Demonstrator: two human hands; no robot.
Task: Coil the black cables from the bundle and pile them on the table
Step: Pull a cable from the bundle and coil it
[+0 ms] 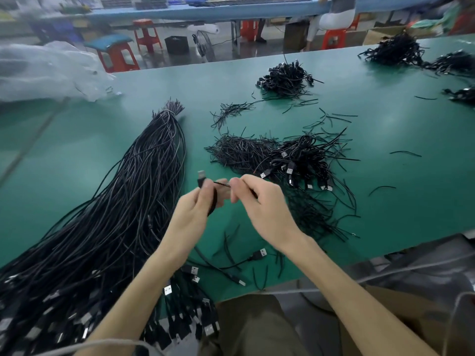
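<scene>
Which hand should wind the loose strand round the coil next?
Right, probably. The right hand pinches the strand, while the left hand grips the coil and can steady it.

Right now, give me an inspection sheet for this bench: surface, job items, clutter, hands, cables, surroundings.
Surface: green table, partly covered.
Job's things: cable bundle at left, far end tied, plugs at the near edge; pile of coiled cables right of centre; second pile farther back.
Clutter: heap of black ties beside the pile, strays scattered around; plastic bag far left.
Hands: left hand grips a coiled cable, plug sticking up; right hand pinches a thin tie.
Cables: loose cable near the front edge; grey cord off the table, right.
Surroundings: red stools, floor fan, blue bench, seated person.
</scene>
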